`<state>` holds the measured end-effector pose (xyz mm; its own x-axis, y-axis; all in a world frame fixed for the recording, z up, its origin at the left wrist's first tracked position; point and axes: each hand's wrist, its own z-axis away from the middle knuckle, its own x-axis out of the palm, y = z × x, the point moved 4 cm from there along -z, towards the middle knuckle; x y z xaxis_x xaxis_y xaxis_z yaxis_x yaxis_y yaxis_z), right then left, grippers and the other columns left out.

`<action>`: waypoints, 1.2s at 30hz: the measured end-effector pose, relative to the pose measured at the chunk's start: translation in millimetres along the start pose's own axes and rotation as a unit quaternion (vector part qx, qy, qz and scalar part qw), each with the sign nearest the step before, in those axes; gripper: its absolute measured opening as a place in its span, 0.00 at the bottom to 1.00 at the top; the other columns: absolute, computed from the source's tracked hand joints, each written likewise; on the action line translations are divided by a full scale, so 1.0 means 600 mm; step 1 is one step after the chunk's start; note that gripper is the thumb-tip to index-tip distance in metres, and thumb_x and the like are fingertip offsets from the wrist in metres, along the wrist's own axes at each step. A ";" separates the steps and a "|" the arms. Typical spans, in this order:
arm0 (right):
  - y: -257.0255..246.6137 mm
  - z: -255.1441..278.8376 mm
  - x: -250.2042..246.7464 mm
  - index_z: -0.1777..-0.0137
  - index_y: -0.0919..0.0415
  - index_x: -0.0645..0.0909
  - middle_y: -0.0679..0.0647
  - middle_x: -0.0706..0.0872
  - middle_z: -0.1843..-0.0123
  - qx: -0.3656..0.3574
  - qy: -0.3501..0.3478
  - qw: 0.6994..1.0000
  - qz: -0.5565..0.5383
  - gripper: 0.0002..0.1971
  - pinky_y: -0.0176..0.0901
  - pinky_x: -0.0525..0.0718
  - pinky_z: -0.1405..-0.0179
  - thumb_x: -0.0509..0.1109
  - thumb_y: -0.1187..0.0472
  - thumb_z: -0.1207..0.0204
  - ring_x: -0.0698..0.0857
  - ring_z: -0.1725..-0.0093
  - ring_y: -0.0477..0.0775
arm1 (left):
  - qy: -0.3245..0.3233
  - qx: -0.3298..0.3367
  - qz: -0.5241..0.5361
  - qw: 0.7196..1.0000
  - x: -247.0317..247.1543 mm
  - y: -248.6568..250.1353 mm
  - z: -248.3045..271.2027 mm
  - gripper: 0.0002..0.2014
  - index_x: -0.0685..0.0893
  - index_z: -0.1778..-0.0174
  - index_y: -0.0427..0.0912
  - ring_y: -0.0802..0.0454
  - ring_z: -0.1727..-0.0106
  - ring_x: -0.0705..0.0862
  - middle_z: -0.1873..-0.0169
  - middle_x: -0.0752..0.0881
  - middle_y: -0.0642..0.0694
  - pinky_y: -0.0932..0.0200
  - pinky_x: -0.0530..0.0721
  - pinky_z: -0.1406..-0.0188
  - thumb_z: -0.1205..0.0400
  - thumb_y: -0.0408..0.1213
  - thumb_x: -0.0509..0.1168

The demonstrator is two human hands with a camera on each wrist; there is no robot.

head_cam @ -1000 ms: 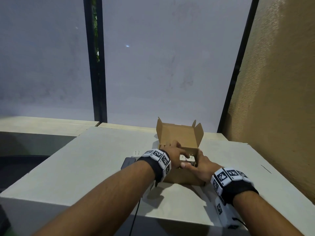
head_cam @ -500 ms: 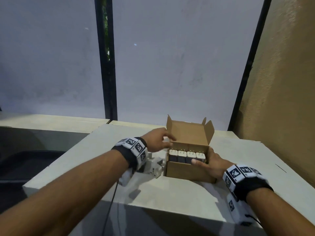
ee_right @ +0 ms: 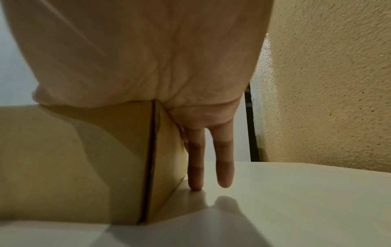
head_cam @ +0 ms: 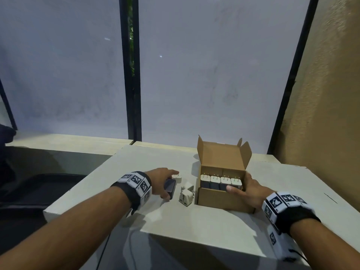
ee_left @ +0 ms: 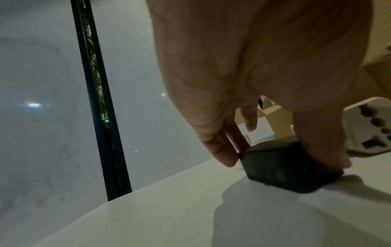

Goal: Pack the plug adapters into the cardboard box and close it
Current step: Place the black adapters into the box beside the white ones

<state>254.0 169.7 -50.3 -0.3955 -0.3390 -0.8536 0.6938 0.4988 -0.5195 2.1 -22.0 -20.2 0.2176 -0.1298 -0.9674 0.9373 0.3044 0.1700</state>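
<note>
On the pale table, toward its far right part, stands the cardboard box, plain brown and open at the top, its lid flap upright at the back with two small side tabs splayed out. Along its near wall sits a row of four plug adapters, each white on top with thin metal prongs pointing up and a dark body below; behind the row the box's interior is in shadow. The right hand cups the box's near right corner, thumb laid over the front rim against the rightmost adapter, while the right wrist view shows the palm pressed to the corner and two straight fingers running down the side wall to the table. Left of the box, well apart from it, the left hand pinches a dark adapter that rests on the table, a blocky cube with a matte face, thumb on one side and fingertips curled against the other. Two white adapters lie loose between that hand and the box, one showing its socket holes in the left wrist view, and another white one sits just beyond the fingertips.
</note>
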 end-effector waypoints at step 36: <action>-0.013 0.025 -0.008 0.10 0.57 0.38 0.63 0.66 0.13 0.066 0.003 0.997 -0.032 0.62 0.59 0.73 0.19 0.76 0.32 0.29 0.75 0.19 0.68 | 0.138 0.122 0.227 0.956 -0.029 0.293 -0.156 0.36 0.83 0.36 0.43 0.50 0.44 0.86 0.43 0.87 0.49 0.59 0.85 0.49 0.41 0.40 0.86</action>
<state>259.4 155.7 -41.8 -0.4450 -0.3616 -0.8193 0.7399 0.3670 -0.5638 137.6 121.9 9.2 0.5678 0.2273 -0.7911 0.8068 0.0370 0.5897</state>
